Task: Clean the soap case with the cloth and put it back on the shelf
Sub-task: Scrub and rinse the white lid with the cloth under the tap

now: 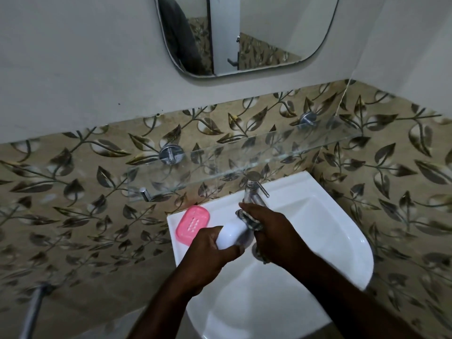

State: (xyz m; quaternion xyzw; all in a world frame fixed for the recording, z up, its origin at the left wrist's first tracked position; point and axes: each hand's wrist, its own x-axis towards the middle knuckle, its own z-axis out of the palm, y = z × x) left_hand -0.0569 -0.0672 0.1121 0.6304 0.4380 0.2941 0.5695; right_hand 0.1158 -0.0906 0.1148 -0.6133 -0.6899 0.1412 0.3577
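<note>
The left hand (208, 253) curls its grip round the soap case (232, 234); the right hand (271, 231) clutches the cloth (252, 222) against it.

**Person: visible parts**

Item 1: left hand (209, 250), with a bare forearm (171, 297) to the lower edge.
Item 2: right hand (274, 228), likewise bare.
Item 3: dark grey fabric shape (178, 33) reflected in the mirror (269, 33); whether it is worn cannot be told.

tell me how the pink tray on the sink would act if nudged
The pink tray looks like thin plastic, so probably light and stiff. On the glossy sink rim it would likely slide easily, maybe off the edge.
</note>
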